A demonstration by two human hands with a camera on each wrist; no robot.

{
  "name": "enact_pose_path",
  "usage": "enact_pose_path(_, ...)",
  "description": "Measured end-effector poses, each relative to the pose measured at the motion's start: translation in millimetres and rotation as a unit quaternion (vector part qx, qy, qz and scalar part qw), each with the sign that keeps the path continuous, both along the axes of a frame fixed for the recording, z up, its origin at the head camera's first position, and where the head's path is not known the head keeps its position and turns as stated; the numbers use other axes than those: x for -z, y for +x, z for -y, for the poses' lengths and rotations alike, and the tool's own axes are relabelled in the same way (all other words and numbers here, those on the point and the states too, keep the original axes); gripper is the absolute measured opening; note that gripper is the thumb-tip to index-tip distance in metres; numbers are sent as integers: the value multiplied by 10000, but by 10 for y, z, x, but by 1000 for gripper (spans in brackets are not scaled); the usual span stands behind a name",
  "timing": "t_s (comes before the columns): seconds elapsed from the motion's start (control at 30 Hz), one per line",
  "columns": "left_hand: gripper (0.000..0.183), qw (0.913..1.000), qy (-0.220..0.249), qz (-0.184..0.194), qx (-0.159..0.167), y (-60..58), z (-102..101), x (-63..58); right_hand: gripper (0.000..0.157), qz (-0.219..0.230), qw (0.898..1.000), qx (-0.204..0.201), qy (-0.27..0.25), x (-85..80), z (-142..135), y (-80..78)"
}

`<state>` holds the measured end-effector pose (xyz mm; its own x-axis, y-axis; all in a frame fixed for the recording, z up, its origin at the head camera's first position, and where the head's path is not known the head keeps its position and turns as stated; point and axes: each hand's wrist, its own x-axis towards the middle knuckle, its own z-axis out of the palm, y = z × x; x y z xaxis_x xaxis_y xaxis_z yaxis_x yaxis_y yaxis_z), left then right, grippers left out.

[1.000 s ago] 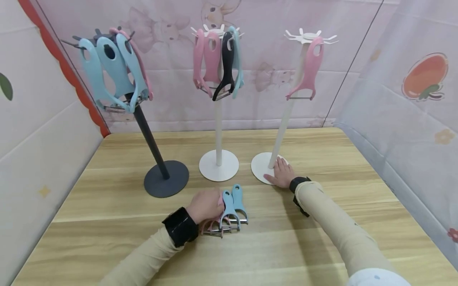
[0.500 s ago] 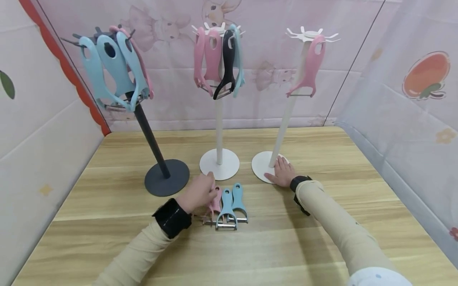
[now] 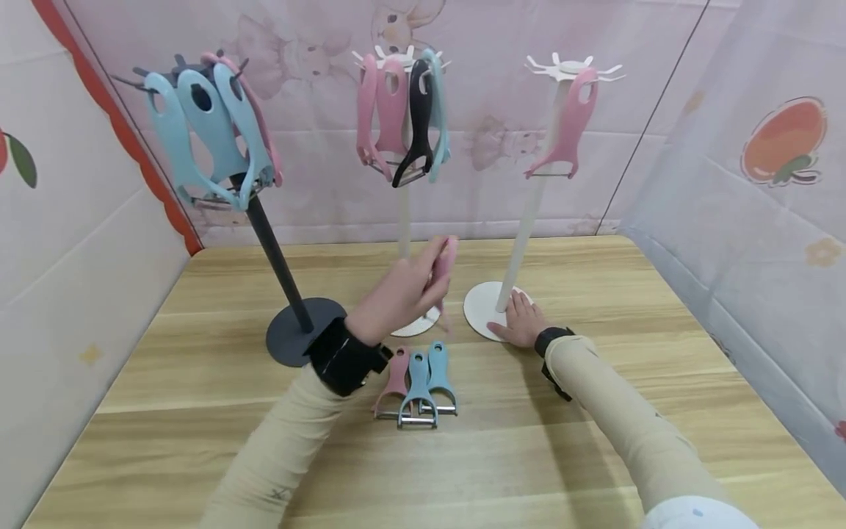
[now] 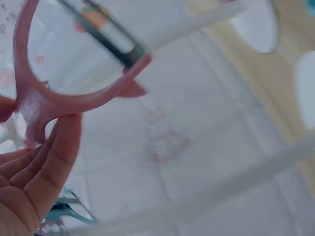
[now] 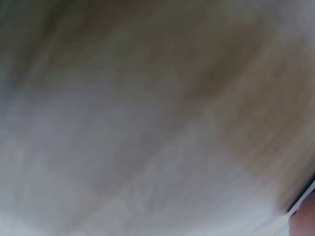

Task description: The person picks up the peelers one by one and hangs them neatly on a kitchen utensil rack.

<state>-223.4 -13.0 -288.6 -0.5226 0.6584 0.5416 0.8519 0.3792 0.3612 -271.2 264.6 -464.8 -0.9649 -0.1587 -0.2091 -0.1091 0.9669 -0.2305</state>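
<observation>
**Left Hand [image 3: 396, 297] on Pink Plastic Y-Shaped Peeler [image 3: 446, 261]; Right Hand [image 3: 524, 325] on Stand Base**

At left, three sky-blue plastic peelers [image 3: 210, 121] and one rose-pink plastic peeler [image 3: 259, 110] hung by their handles from a dark grey hooked stand [image 3: 272, 250]; blades faced downward.

The left-hand grip was clamped on the held peeler near its neck, thumb opposing fingers, apparently to leave the blade unobstructed. The held peeler was in the air, near the pole of the centre white hooked stand [image 3: 405, 213]. That stand carried pink, black and blue peelers [image 3: 419, 110].

Below, on the wood-grain table [image 3: 198, 411], one flat-lying pink peeler [image 3: 397, 375] and two flat-lying blue peelers [image 3: 418, 375] were grouped, handles away from the person, presumably for easy pickup.

At right, the right-hand grip was not closed: extended fingers rested on the round base [image 3: 479, 305] of the right white hooked stand [image 3: 525, 228], seemingly to steady it. A single hung pink peeler [image 3: 572, 121] occupied that stand.
</observation>
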Motion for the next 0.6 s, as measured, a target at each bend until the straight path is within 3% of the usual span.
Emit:
enact_pose_path(0.17, 47, 9978, 398, -537, -5, -50, -333, -352, 82, -120, 9998, -64, 115, -25, -2, 44)
enact_pose_path(0.37, 46, 9892, 912, -1138, -161, -133, -714, -776, 83, -128, 9999, -15, 82, -37, -35, 51)
enact_pose_path(0.47, 46, 9872, 925, -1205, -488, -152, -851, -1005, 83, -59, 9998, 22, 164, -17, -42, 25)
enact_pose_path(0.6, 47, 9866, 835, -992, -985, -166, -949, -1238, 84, -44, 9998, -31, 179, 0, -14, -8)
